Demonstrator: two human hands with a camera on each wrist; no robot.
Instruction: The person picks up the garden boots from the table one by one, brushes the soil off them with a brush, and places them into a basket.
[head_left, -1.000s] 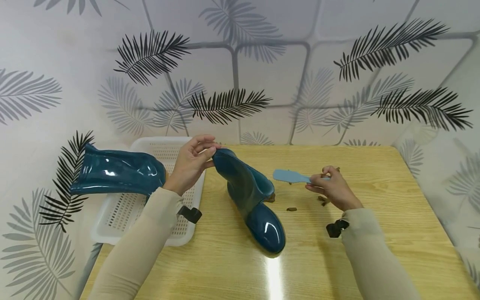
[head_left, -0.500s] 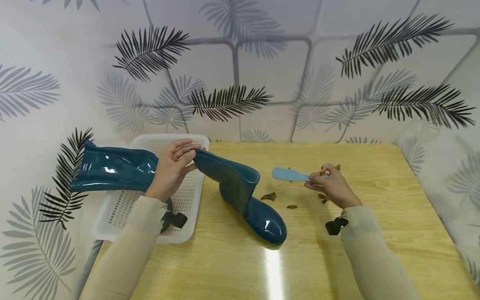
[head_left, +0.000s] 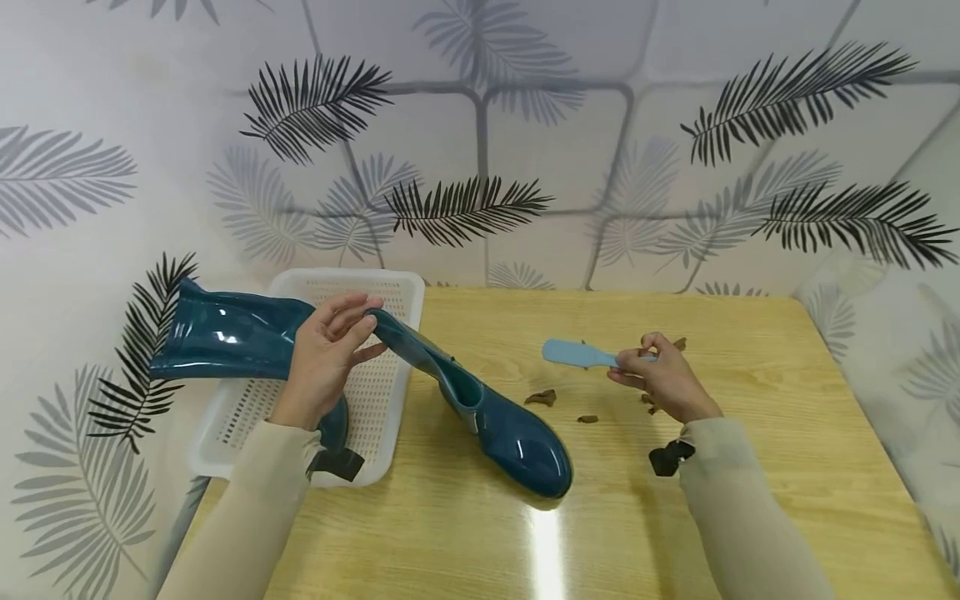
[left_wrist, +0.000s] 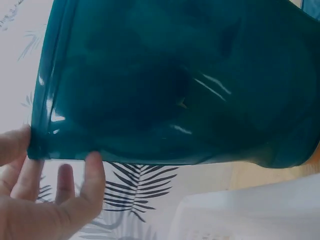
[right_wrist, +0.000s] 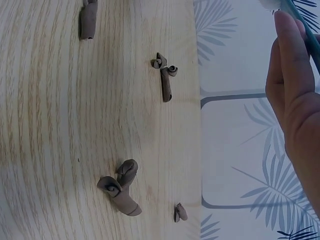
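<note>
A glossy dark teal rain boot (head_left: 525,446) tilts over the table, its toe to the lower right and its shaft toward the upper left. My left hand (head_left: 322,358) pinches the edge of the shaft's opening between thumb and fingers; the left wrist view shows the shaft (left_wrist: 150,90) up close above the fingers. To the boot's right, my right hand (head_left: 667,379) holds a light blue brush (head_left: 576,353) by its handle, apart from the boot. White bristles (right_wrist: 270,4) peek in at the top of the right wrist view.
A second teal boot (head_left: 232,337) lies across a white perforated basket (head_left: 401,375) at the left, its shaft overhanging the side. Several curled brown clumps (right_wrist: 122,192) are scattered on the wooden table (head_left: 637,533). A leaf-patterned wall (head_left: 525,150) stands behind.
My left hand has moved left and lowered the shaft, so the boot leans further toward the basket. A brown clump it partly hid now shows. The right hand with the brush has barely moved.
</note>
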